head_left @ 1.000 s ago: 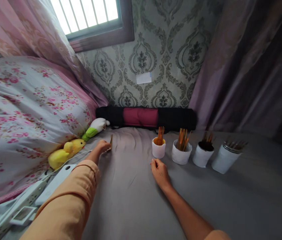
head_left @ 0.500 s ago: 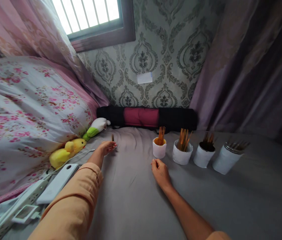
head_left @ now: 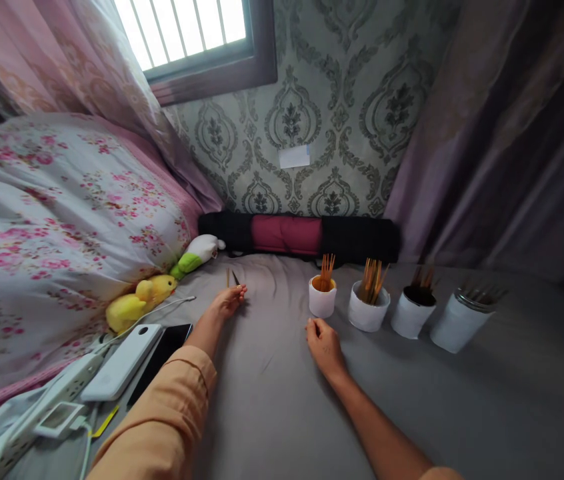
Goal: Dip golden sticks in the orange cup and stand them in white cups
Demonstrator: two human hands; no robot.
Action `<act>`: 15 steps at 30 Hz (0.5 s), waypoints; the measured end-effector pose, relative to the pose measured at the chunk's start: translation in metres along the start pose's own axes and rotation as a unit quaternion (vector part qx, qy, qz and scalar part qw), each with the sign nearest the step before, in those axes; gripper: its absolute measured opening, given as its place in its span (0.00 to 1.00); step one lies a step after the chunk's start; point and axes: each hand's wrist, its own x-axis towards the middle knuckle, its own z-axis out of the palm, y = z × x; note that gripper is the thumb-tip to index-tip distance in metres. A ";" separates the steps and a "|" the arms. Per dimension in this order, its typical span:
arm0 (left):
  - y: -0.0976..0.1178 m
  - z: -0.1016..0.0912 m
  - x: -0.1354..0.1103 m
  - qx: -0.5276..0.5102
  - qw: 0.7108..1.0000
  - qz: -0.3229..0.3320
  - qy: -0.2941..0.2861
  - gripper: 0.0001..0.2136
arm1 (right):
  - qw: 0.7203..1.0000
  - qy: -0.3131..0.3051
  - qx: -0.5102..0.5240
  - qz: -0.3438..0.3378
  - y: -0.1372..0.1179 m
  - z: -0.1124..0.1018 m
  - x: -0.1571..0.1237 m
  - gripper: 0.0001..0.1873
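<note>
My left hand (head_left: 231, 301) reaches over the grey sheet, its fingers pinched on a thin dark stick (head_left: 236, 278) that leans up and left from them. Just left of it, a pale thin stick (head_left: 228, 276) shows beyond the hand. My right hand (head_left: 326, 347) rests on the sheet with fingers curled; what they may hold is hidden. In front of it stands a small white-wrapped cup (head_left: 322, 304) with a yellow inside and thin brown sticks (head_left: 328, 268). To its right are a wider white cup (head_left: 369, 315), a dark-lined cup (head_left: 412, 317) and a tilted-looking jar (head_left: 462, 323), each holding sticks.
A black and maroon roll (head_left: 287, 235) lies along the wall. On the left are plush toys (head_left: 145, 303), a white power bank (head_left: 121, 363), a dark phone (head_left: 162, 357), a power strip (head_left: 45, 407) with cables, and a floral-covered heap (head_left: 72, 207).
My left hand has moved right and slightly nearer, with a dark stick now showing at its fingertips. The phone has come out from behind my left forearm. My right hand stays beside the cup.
</note>
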 end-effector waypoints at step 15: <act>-0.046 0.033 -0.041 -0.108 0.992 0.059 -0.037 0.04 | 1.000 -0.002 -0.001 0.008 0.000 0.000 0.000 0.20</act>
